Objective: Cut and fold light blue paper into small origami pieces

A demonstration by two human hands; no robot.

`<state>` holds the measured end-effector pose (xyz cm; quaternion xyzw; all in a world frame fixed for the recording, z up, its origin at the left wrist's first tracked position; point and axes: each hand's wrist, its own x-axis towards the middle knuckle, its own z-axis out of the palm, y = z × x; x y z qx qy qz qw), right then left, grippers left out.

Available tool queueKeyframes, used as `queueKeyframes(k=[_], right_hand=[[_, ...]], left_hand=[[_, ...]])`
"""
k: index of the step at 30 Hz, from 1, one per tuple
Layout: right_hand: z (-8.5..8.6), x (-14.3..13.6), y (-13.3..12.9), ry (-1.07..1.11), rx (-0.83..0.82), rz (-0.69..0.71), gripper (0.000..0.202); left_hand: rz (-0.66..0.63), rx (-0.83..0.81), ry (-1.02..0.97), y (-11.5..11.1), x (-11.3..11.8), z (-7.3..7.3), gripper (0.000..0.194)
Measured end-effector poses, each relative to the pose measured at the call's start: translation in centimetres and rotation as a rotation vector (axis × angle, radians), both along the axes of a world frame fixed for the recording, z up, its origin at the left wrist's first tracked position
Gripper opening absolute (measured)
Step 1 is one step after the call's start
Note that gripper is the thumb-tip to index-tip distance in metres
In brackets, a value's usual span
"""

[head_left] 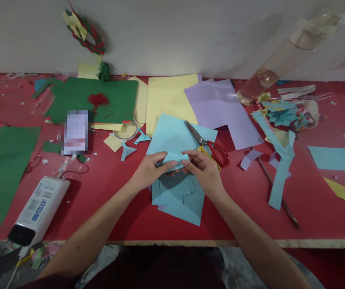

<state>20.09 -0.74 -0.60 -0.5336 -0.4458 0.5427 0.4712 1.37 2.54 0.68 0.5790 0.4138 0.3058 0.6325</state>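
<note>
A small piece of light blue paper (177, 159) is pinched between both hands, thumbs on top, over the table's middle. My left hand (152, 168) grips its left side, and my right hand (202, 168) holds the right side. Beneath them lie larger light blue sheets (172, 132), with smaller cut blue pieces (175, 188) in my hands' shadow. Scissors (199, 138) with red and yellow handles rest just beyond my right hand. Small folded blue pieces (127, 151) lie left of the sheets, near a roll of tape (125, 136).
Green (118, 96), yellow (169, 94) and purple sheets (217, 104) lie along the back. A bottle (268, 72) leans at the wall behind paper strips (282, 172) and a thin stick (276, 192). At left are a phone (75, 132) and a white power bank (41, 208).
</note>
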Motion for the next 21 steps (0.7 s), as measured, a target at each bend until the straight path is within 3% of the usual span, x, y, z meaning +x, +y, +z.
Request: queueKeyframes(k=[3, 8, 21], right_hand=[[0.05, -0.15, -0.08, -0.026, 0.038, 0.005, 0.023], [0.05, -0.48, -0.53, -0.200, 0.194, 0.020, 0.016], [-0.65, -0.59, -0.98, -0.258, 0.309, -0.020, 0.008]], left_hand=[[-0.002, 0.051, 0.061, 0.01, -0.02, -0.03, 0.033], [0.128, 0.167, 0.222, -0.08, 0.07, -0.29, 0.048], [0.108, 0.094, 0.162, -0.21, 0.22, -0.17, 0.041]])
